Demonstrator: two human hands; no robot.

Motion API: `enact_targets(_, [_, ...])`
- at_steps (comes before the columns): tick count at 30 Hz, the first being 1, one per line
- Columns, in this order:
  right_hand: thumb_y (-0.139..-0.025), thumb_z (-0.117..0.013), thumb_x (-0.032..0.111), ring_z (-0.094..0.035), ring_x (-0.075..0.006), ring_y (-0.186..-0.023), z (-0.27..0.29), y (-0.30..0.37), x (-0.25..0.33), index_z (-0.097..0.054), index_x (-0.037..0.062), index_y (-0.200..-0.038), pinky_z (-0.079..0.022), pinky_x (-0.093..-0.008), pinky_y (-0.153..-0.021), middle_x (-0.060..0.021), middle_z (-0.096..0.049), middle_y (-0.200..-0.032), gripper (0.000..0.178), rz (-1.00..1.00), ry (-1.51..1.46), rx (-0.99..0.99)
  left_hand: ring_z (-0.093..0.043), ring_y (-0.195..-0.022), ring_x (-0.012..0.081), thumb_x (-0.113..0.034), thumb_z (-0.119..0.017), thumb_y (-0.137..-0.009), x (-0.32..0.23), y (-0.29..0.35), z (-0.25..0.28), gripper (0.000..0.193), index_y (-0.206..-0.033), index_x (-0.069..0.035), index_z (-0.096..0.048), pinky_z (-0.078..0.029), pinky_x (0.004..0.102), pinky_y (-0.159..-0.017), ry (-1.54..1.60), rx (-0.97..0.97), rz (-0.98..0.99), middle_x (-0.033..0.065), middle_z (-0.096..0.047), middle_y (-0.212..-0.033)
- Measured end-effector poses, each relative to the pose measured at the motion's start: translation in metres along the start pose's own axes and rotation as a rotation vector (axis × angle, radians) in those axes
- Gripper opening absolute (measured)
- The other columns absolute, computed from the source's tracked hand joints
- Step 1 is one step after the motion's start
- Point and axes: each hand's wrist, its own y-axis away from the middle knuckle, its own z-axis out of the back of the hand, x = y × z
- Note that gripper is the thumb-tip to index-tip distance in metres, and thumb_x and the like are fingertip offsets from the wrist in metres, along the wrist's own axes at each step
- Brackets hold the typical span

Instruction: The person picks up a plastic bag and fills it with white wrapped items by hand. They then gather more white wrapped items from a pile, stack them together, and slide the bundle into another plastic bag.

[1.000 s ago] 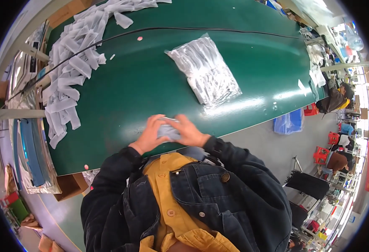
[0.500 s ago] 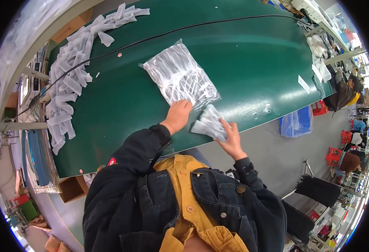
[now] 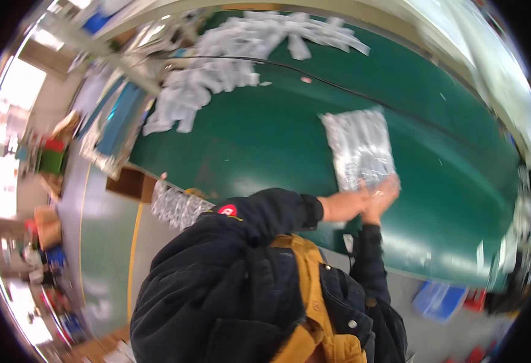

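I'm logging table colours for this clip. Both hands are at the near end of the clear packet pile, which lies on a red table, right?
Not quite: the table is green, not red, as the head view shows. The rest holds: the left hand and right hand meet at the near end of the clear packet pile.

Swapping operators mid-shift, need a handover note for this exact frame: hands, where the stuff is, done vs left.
Left hand: at the near edge of the clear plastic packet stack, touching it; grip not clear through the blur.
Right hand: close beside the left one, fingers on the same near edge.
Stack lies flat on the green table, right of centre.
Loose heap of white pieces sits along the far left of the table, untouched by either hand.
Done: packets gathered into one stack.
Left: cannot tell from this frame how many packets remain to add; the heap looks unsorted.
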Motion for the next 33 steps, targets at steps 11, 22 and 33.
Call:
enact_targets(11, [-0.094, -0.062, 0.011, -0.053, -0.0343, -0.113, 0.087, 0.04, -0.016, -0.053, -0.0012, -0.129, -0.044, -0.0424, -0.094, -0.0208, -0.052, -0.127, 0.039, -0.463, -0.13, 0.116, -0.05, -0.111, 0.0357, -0.024, -0.08, -0.069, 0.118, 0.213, 0.279, 0.032, -0.096, -0.012, -0.068, -0.041, 0.0484, -0.096, -0.884, -0.889, 0.56, 0.0136, -0.057, -0.111])
enact_targets(22, [-0.083, -0.069, 0.008, -0.049, -0.0349, -0.121, -0.028, -0.094, 0.317, -0.056, 0.0004, -0.126, -0.04, -0.0439, -0.103, -0.0171, -0.053, -0.13, 0.045, 0.391, -0.615, 0.475, -0.029, -0.14, 0.0397, -0.065, -0.065, -0.08, 0.244, 0.382, 0.46, 0.07, -0.14, -0.031, -0.052, -0.022, 0.0703, -0.103, -0.723, -0.908, 1.43, 0.0128, -0.037, -0.151])
enact_targets(33, [-0.089, -0.065, 0.038, -0.038, -0.0384, -0.134, -0.204, -0.096, 0.564, -0.046, 0.016, -0.144, -0.035, -0.0486, -0.108, -0.0142, -0.045, -0.144, 0.062, 0.778, -0.616, 0.628, -0.035, -0.136, 0.0367, -0.048, -0.063, -0.086, 0.24, 0.333, 0.377, 0.055, -0.132, -0.017, -0.058, -0.025, 0.0626, -0.108, -0.755, -0.854, 1.156, 0.0125, -0.045, -0.144])
